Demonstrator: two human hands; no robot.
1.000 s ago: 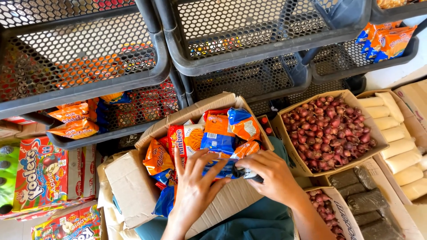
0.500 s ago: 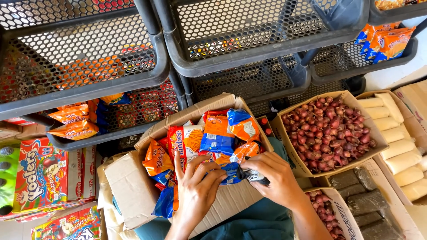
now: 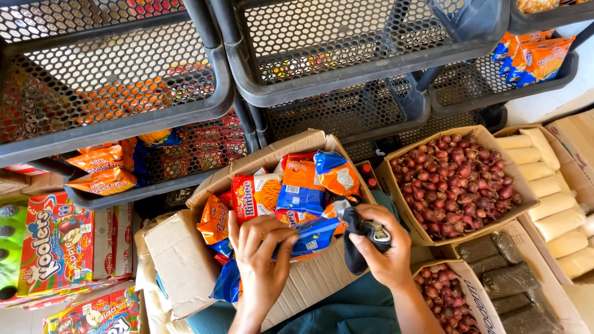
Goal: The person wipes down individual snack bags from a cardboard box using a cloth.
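Note:
An open cardboard box (image 3: 185, 256) rests on my lap, filled with several orange and blue snack packets (image 3: 303, 185). My left hand (image 3: 260, 260) lies on the packets at the box's near side, fingers closed over a blue packet (image 3: 315, 235). My right hand (image 3: 383, 247) is at the box's right edge, gripping a dark cloth-like item (image 3: 359, 238) with a small metal piece on it.
Black mesh shelf baskets (image 3: 346, 68) hang overhead with more packets inside. A box of red shallots (image 3: 458, 179) sits to the right, pale wrapped blocks (image 3: 557, 204) and dark bundles (image 3: 501, 272) beyond. Colourful drink cartons (image 3: 55, 247) stand at the left.
My left hand has closed down onto the blue packet. My right hand has lifted slightly at the box's right edge, and the dark item in it shows more.

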